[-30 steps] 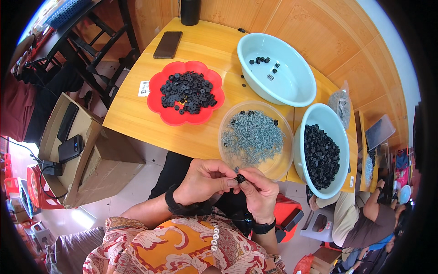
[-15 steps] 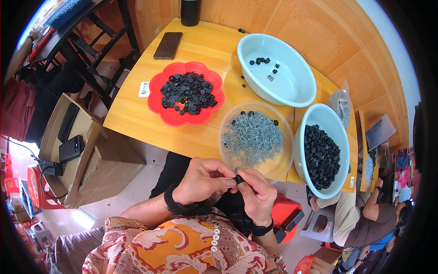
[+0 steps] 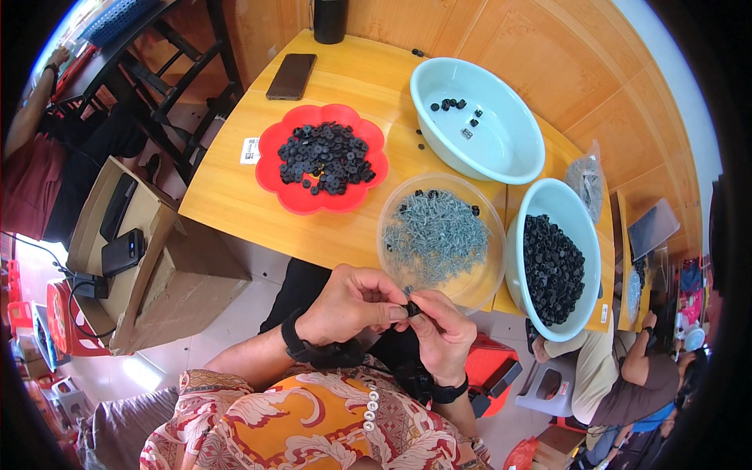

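My left hand (image 3: 354, 301) and my right hand (image 3: 443, 337) meet just below the table's near edge, fingertips pinched together on a small black ring-shaped part (image 3: 413, 308). Right above them stands a clear round bowl (image 3: 483, 276) of grey screws (image 3: 435, 232). A red flower-shaped plate (image 3: 291, 195) with a heap of black parts (image 3: 326, 156) lies to the left on the yellow table (image 3: 235, 204). To the right, a pale blue basin (image 3: 587, 235) holds many black parts (image 3: 551, 268). Farther back, a second pale blue basin (image 3: 509, 149) holds a few black pieces.
A dark phone (image 3: 291, 76) and a black cylinder (image 3: 329, 19) sit at the table's far side. A cardboard box (image 3: 160, 266) with black devices stands on the floor at left. A clear bag (image 3: 586, 180) lies at right. Other people sit at the lower right and upper left.
Both hands stay pinched on the small black part; the fingers shift only slightly. Nothing on the table has moved.
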Tool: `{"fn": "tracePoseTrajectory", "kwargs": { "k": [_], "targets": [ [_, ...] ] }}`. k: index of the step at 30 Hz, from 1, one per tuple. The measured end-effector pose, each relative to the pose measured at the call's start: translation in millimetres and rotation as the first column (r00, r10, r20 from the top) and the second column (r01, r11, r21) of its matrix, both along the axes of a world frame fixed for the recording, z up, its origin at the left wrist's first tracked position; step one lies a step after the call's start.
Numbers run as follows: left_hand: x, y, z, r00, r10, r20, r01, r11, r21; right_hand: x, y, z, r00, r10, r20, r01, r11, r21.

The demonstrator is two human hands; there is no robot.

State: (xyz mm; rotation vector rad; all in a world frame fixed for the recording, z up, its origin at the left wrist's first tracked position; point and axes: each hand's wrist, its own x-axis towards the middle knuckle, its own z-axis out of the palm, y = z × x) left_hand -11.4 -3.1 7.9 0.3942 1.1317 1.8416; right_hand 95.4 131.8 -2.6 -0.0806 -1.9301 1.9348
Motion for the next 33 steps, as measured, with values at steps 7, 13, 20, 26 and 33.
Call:
{"fn": "tracePoseTrajectory", "kwargs": {
  "k": [7,13,20,26,33],
  "targets": [
    [-0.7,-0.4,-5.7,1.000,-0.010,0.013,0.009,0.997,0.076,0.7,-2.4,2.2,1.000,-0.018,-0.007,0.018,1.000,0.020],
    [-0.7,-1.4,-5.0,1.000,-0.020,0.003,0.020,0.998,0.060,1.1,-3.1,4.2,0.999,-0.026,-0.020,0.027,0.998,0.059],
    [-2.6,-2.3,-1.8,0.999,-0.038,-0.018,0.037,0.999,-0.036,1.0,-4.3,3.1,0.997,-0.058,-0.042,0.064,0.985,0.162],
    [-0.7,-3.1,0.1,1.000,-0.020,0.018,0.021,0.999,-0.045,0.4,-6.3,-1.2,0.998,-0.049,-0.037,0.050,0.998,0.045],
    [0.5,-0.4,-2.2,0.999,-0.021,0.032,0.022,1.000,-0.007,3.2,-4.1,-3.5,0.998,-0.037,-0.041,0.038,0.999,0.035]
  ]
}}
